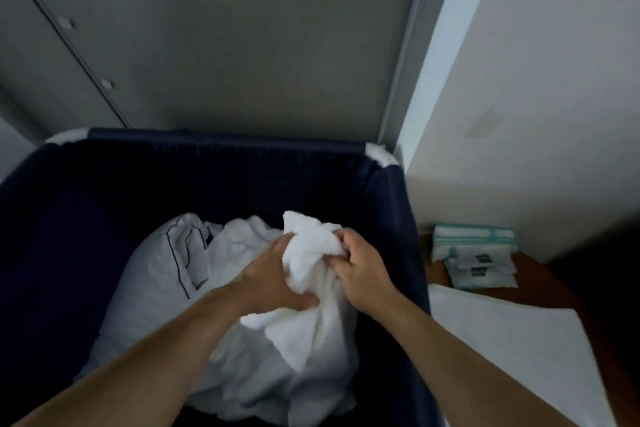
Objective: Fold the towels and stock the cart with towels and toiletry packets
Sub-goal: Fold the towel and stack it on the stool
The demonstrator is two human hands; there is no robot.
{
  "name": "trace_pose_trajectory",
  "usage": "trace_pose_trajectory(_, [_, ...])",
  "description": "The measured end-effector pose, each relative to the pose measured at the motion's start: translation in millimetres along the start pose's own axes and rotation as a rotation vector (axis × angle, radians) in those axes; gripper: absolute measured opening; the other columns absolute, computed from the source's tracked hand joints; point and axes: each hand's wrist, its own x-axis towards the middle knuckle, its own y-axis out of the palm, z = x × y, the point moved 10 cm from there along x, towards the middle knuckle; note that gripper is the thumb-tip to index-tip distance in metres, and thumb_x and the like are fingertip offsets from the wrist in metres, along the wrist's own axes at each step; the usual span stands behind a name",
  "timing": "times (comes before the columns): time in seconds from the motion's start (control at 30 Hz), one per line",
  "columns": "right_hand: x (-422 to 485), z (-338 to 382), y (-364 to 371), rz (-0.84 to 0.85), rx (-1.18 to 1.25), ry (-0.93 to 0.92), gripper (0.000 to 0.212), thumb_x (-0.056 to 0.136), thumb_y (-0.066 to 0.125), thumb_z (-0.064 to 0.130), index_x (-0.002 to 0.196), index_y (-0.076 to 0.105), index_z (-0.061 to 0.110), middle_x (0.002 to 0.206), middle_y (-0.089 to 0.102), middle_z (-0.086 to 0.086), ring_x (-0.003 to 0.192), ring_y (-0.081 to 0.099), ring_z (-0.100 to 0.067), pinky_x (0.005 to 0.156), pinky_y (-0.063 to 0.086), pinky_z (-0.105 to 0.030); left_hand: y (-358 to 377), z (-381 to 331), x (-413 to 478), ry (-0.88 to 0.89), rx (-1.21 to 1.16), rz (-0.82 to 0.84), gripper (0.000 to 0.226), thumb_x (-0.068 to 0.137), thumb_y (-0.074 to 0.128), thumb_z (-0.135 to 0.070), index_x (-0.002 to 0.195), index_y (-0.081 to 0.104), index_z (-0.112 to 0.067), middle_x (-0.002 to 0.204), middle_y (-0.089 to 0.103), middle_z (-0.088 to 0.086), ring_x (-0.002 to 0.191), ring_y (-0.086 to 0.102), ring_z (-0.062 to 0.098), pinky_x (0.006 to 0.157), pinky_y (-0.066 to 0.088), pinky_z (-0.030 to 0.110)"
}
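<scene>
nearest, both bare forearms reach down into a deep navy fabric laundry bin (398, 218) that holds a crumpled heap of white linen (304, 367). just past the near folds, the left hand (277, 277) is curled round the lower bunch of a white terry towel (311, 246). the right hand (363, 270) grips the same towel's upper gather from the right, fingers tucked into the cloth. the hands sit close together with the towel bunched between them. its top corner stands up just beyond the fingers and the rest trails down into the heap. this double grip looks meant to part one towel from the pile and lift it clear for folding, so folding of this towel has not yet begun. left of the hands lies a white pillowcase with dark piping (166, 263), touching the heap. to the right, outside the bin, a flat white cloth (502, 333) lies spread on a brown wooden surface (543, 288), likely the folding place. farther along it sit pale toiletry packets (481, 270), and just behind them a stack of folded teal-striped towels (474, 236). farthest, grey cabinet doors (207, 45) stand behind the bin.
</scene>
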Motion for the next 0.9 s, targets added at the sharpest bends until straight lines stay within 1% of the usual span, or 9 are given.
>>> trace_pose_trajectory(0.1, [-19.6, 65.7, -56.5, -0.052, 0.19, -0.105, 0.019, 0.095, 0.063, 0.016, 0.098, 0.06, 0.035, 0.097, 0.068, 0.011, 0.086, 0.064, 0.005, 0.07, 0.051, -0.013, -48.3, -82.3, -23.2, 0.094, -0.109, -0.241, 0.078, 0.05, 0.089, -0.057, 0.113, 0.043, -0.06, 0.104, 0.061, -0.034, 0.095, 0.058, -0.016, 0.064, 0.044, 0.002])
trace_pose_trajectory(0.23, [-53.9, 138.0, -133.5, -0.085, 0.431, -0.248, 0.022, 0.09, 0.07, 0.019, 0.109, 0.063, 0.026, 0.106, 0.073, 0.0, 0.1, 0.07, -0.02, 0.089, 0.058, -0.047, -103.9, -193.2, -70.9, 0.21, -0.177, -0.49, 0.054, 0.068, 0.088, -0.037, 0.104, 0.05, -0.048, 0.079, 0.063, -0.035, 0.078, 0.054, -0.028, 0.059, 0.039, -0.004])
trace_pose_trajectory(0.33, [-85.9, 184.4, -193.7, -0.107, 0.386, -0.417, 0.063, 0.076, 0.081, 0.037, 0.131, 0.052, 0.034, 0.123, 0.064, 0.012, 0.113, 0.063, -0.006, 0.092, 0.058, -0.034, -141.1, -279.8, -107.3, 0.292, -0.251, -0.614, 0.031, 0.073, 0.085, -0.029, 0.088, 0.06, -0.038, 0.071, 0.067, -0.024, 0.069, 0.062, -0.015, 0.051, 0.042, 0.002])
trace_pose_trajectory(0.43, [-116.9, 205.4, -237.2, -0.072, 0.235, -0.446, 0.09, 0.062, 0.086, 0.05, 0.129, 0.029, 0.071, 0.131, 0.049, 0.027, 0.114, 0.051, 0.016, 0.084, 0.054, -0.016, -166.0, -361.2, -141.9, 0.374, -0.418, -0.676, 0.025, 0.071, 0.08, -0.027, 0.093, 0.068, -0.029, 0.079, 0.074, -0.017, 0.074, 0.07, 0.001, 0.055, 0.053, 0.015])
trace_pose_trajectory(0.53, [-135.9, 203.9, -275.5, -0.036, 0.294, -0.398, 0.11, 0.061, 0.091, 0.04, 0.148, 0.024, 0.047, 0.141, 0.052, 0.01, 0.124, 0.057, -0.01, 0.099, 0.053, -0.042, -159.1, -436.0, -159.8, 0.462, -0.54, -0.622, 0.031, 0.07, 0.078, -0.032, 0.099, 0.068, -0.027, 0.086, 0.076, -0.012, 0.077, 0.073, 0.006, 0.065, 0.059, 0.028])
trace_pose_trajectory(0.6, [-148.9, 208.3, -301.7, -0.037, 0.336, -0.438, 0.095, 0.064, 0.093, 0.03, 0.142, 0.039, 0.036, 0.132, 0.061, 0.005, 0.119, 0.063, -0.017, 0.096, 0.054, -0.046, -146.2, -474.4, -163.3, 0.49, -0.589, -0.593, 0.027, 0.072, 0.077, -0.035, 0.095, 0.065, -0.028, 0.079, 0.074, -0.016, 0.072, 0.072, 0.004, 0.061, 0.057, 0.026])
trace_pose_trajectory(0.7, [-170.1, 206.3, -355.9, -0.282, 0.292, -0.347, 0.071, 0.055, 0.094, 0.041, 0.114, 0.055, 0.042, 0.105, 0.07, 0.021, 0.091, 0.069, 0.002, 0.08, 0.058, -0.03, -128.6, -516.7, -164.8, 0.486, -0.684, -0.553, 0.031, 0.071, 0.078, -0.042, 0.092, 0.066, -0.023, 0.072, 0.074, -0.014, 0.067, 0.072, 0.006, 0.056, 0.054, 0.023])
trace_pose_trajectory(0.8, [-192.4, 212.9, -406.1, -0.522, 0.271, -0.337, 0.056, 0.055, 0.088, 0.038, 0.102, 0.056, 0.041, 0.092, 0.07, 0.021, 0.079, 0.067, 0.007, 0.067, 0.054, -0.023, -123.2, -556.9, -170.6, 0.553, -0.769, -0.517, 0.035, 0.068, 0.079, -0.041, 0.094, 0.067, -0.022, 0.074, 0.075, -0.012, 0.067, 0.072, 0.006, 0.059, 0.055, 0.024])
trace_pose_trajectory(0.9, [-223.9, 241.7, -449.6, -0.742, 0.191, -0.406, 0.046, 0.058, 0.082, 0.037, 0.096, 0.056, 0.039, 0.087, 0.069, 0.019, 0.077, 0.067, 0.002, 0.071, 0.057, -0.029, -126.8, -602.7, -181.2, 0.669, -0.867, -0.444, 0.033, 0.066, 0.08, -0.034, 0.095, 0.067, -0.024, 0.079, 0.076, -0.011, 0.071, 0.074, 0.009, 0.067, 0.059, 0.032])
